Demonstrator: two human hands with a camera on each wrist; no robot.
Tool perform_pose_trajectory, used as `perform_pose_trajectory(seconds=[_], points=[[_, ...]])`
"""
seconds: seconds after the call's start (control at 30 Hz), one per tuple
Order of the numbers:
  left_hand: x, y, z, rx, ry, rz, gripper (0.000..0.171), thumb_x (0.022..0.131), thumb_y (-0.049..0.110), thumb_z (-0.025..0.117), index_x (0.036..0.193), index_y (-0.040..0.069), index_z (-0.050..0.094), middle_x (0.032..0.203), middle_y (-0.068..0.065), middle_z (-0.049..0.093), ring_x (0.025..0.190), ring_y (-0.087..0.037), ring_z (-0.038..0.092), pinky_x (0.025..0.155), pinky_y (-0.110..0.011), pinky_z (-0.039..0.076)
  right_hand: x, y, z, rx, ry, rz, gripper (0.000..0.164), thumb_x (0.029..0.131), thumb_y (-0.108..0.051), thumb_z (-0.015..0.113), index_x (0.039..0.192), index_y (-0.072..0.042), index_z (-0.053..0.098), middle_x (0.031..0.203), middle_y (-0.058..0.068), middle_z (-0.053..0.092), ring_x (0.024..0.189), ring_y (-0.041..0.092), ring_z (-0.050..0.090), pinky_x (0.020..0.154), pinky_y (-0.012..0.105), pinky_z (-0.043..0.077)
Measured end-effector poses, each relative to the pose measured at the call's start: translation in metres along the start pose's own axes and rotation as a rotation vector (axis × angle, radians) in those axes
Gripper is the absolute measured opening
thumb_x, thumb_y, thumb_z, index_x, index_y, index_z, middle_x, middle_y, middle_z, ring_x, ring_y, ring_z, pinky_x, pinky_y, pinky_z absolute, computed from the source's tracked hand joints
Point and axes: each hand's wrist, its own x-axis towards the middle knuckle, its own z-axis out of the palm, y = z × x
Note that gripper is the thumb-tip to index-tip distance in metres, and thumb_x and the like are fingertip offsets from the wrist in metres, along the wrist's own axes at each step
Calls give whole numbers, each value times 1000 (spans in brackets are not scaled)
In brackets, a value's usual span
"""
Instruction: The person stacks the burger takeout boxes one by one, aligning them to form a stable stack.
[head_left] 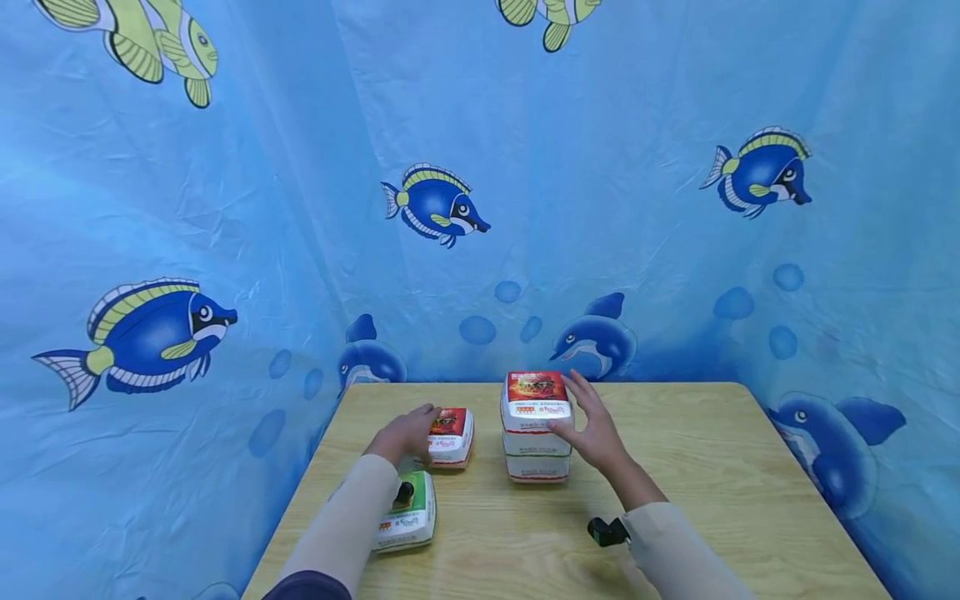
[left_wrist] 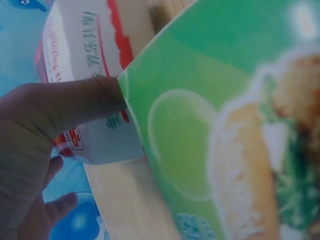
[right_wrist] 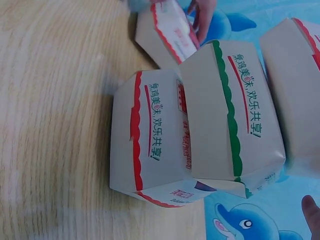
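Note:
Three burger boxes are stacked on the table: a red-topped box (head_left: 537, 408) uppermost, a green-trimmed box (right_wrist: 235, 115) in the middle and a red-trimmed box (right_wrist: 155, 135) at the bottom. My right hand (head_left: 602, 429) is spread beside the top box's right side; its thumb (right_wrist: 311, 216) shows apart from the box in the right wrist view. My left hand (head_left: 405, 435) is at the left side of another red burger box (head_left: 452, 450), thumb stretched along its near side and fingers loosely extended. A green burger box (head_left: 412, 529) lies under the left forearm and fills much of the left wrist view.
The wooden table (head_left: 675, 467) ends at a blue curtain (head_left: 600, 208) printed with fish and dolphins, which surrounds it at the back and sides. A small black device (head_left: 607, 532) is strapped at the right wrist.

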Motion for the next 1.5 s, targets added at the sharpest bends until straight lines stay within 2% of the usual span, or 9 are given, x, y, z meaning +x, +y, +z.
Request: perform_pose_trajectory(seconds=[0.13, 0.23, 0.33, 0.43, 0.57, 0.67, 0.83, 1.13, 1.5], points=[[-4, 0, 2, -13, 57, -32, 109, 62, 50, 89, 152, 19, 35, 153, -10, 33, 129, -34, 41, 102, -56, 38, 3, -2, -1, -37, -23, 27, 83, 83, -46, 74, 152, -19, 36, 160, 4, 19, 144, 38, 15, 101, 71, 27], [-7, -1, 7, -43, 129, -26, 112, 60, 60, 85, 151, 16, 38, 146, -14, 37, 123, -34, 45, 100, -55, 40, 5, -3, -2, -64, -32, 31, 84, 83, -50, 73, 152, -22, 35, 161, 2, 18, 145, 37, 15, 100, 73, 25], [-11, -5, 17, -93, 180, -23, 117, 59, 70, 80, 153, 16, 34, 147, -16, 34, 125, -37, 42, 100, -56, 39, 6, -2, -2, -74, -32, 35, 85, 82, -50, 74, 152, -22, 36, 161, 3, 18, 144, 37, 15, 100, 73, 25], [-12, -9, 28, -174, 195, -39, 124, 58, 76, 76, 156, 20, 25, 152, -16, 26, 133, -38, 35, 101, -59, 37, 5, -1, -1, -77, -28, 40, 85, 82, -50, 74, 152, -21, 36, 161, 3, 18, 144, 38, 15, 100, 73, 25], [-12, -15, 40, -321, 214, -64, 134, 55, 72, 81, 158, 22, 12, 156, -14, 19, 137, -37, 29, 103, -58, 36, 4, 0, 0, -72, -29, 42, 86, 82, -50, 74, 152, -20, 35, 161, 3, 17, 145, 37, 14, 101, 72, 24], [-12, -17, 45, -423, 241, -55, 139, 54, 64, 86, 158, 17, 8, 156, -17, 19, 138, -39, 29, 105, -56, 34, 4, 0, 0, -64, -28, 46, 86, 82, -50, 74, 153, -20, 35, 161, 3, 17, 145, 37, 13, 100, 73, 23], [-14, -17, 48, -517, 231, -33, 140, 57, 54, 90, 157, 7, 4, 156, -22, 17, 139, -42, 26, 110, -54, 27, 2, 0, -1, -58, -22, 62, 86, 82, -50, 74, 153, -20, 34, 161, 3, 16, 145, 37, 12, 100, 74, 22], [-15, -20, 50, -522, 218, -64, 138, 57, 53, 90, 156, 5, 6, 156, -21, 22, 137, -38, 31, 110, -51, 29, 1, 1, 3, -69, -32, 84, 87, 83, -52, 73, 154, -24, 31, 162, 2, 14, 145, 38, 12, 100, 75, 21], [-16, -21, 42, -588, 269, -74, 135, 57, 56, 89, 155, 5, 11, 154, -18, 24, 136, -38, 32, 110, -53, 28, 1, 3, 9, -76, -62, 87, 91, 83, -52, 73, 156, -24, 26, 162, 3, 12, 145, 38, 11, 101, 73, 22]])
